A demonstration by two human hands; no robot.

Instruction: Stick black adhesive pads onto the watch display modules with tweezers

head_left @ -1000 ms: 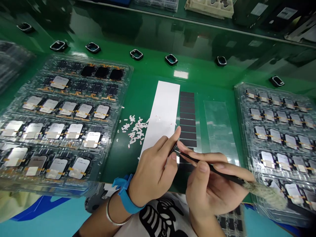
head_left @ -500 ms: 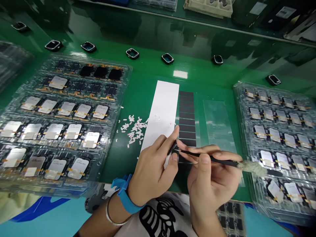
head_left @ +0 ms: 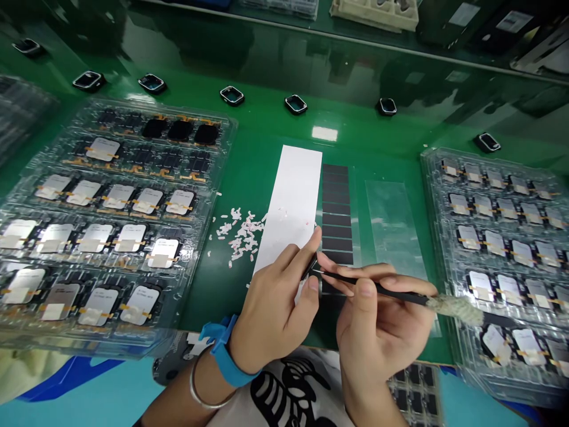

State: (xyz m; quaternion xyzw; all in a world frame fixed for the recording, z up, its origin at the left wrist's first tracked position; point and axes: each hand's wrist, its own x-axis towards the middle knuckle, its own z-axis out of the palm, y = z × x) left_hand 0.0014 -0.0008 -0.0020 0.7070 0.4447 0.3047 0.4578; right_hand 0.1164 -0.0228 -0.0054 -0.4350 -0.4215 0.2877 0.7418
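Note:
Between thumb and fingers, my left hand grips a small dark flat part, mostly hidden by the fingers. My right hand is closed around black tweezers wrapped in pale material near the back end. The fine tip of the tweezers meets the dark part, or lies very close to it. Under and beyond my left hand lies a white paper strip. A sheet of black rectangular stickers runs alongside, just past my fingertips.
Plastic trays of screen modules stand left and right. White scraps lie scattered beside the paper. A clear film rests near the right tray. Several watch frames line the back of the green bench.
The watch frames at the back have shifted slightly left. The back end of the tweezers has dipped a little, while both hands stay almost in place.

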